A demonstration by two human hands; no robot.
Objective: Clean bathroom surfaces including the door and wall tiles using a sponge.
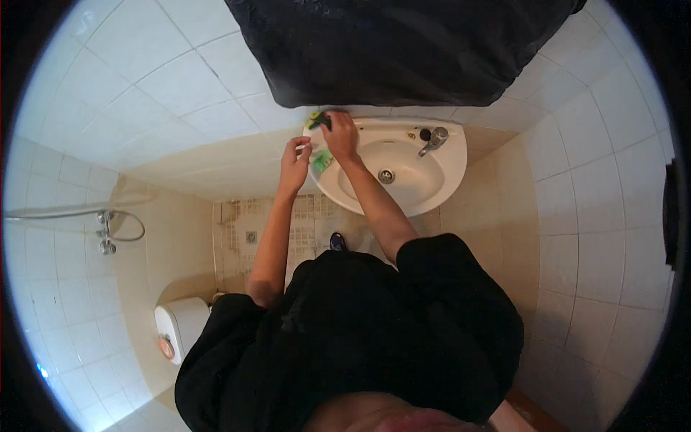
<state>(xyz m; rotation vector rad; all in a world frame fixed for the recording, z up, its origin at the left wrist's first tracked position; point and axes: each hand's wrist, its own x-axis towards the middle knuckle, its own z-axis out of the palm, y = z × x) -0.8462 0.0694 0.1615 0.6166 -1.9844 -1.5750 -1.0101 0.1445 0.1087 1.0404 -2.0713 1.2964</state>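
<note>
One green-and-yellow sponge [315, 121] sits clasped in the right hand [342, 135] at the back-left corner of the washbasin [378, 129], left hand [294, 164] half-curled, seemingly empty: scrubbing, apparently, next needing steady pressure along that edge.

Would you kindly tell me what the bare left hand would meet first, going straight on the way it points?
The left hand would probably meet the yellow and dark-green sponge at the fingers of the right hand, though depth is unclear.

We see a smooth, glossy, ceramic-looking sink [455, 169], a shiny metal tap [435, 140], smooth, glazed-looking wall tiles [604, 122] and a matt cloth shirt [360, 317].
</note>
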